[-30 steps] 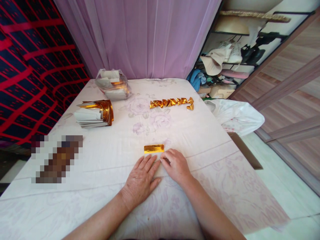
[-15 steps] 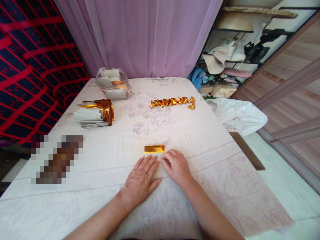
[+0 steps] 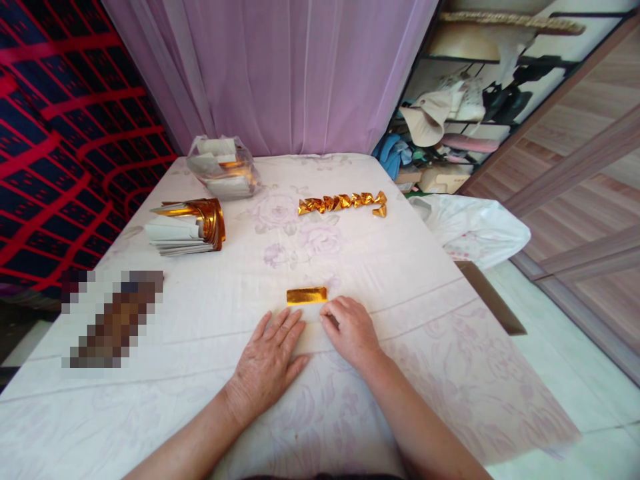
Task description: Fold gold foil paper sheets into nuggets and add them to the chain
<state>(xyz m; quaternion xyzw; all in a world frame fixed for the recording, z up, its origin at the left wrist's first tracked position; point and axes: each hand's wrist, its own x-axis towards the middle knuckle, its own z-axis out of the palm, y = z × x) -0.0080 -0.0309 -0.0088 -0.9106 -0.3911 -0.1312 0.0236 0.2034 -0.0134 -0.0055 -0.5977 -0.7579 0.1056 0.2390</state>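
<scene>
The left hand point(image 3: 265, 360) lay flat and spread on the sheet point(image 3: 390, 267), holding nothing. The right hand point(image 3: 350, 330) was curled, fingertips pinching a pale paper whose gold strip point(image 3: 307, 295) showed just beyond them. Judged from this, the thin foil could slide on the soft sheet or crease crooked if the fingers pressed unevenly. A clear bag point(image 3: 223, 167) at the far edge held white and gold papers; 1 stack point(image 3: 187, 228) sat loose beside it.
</scene>
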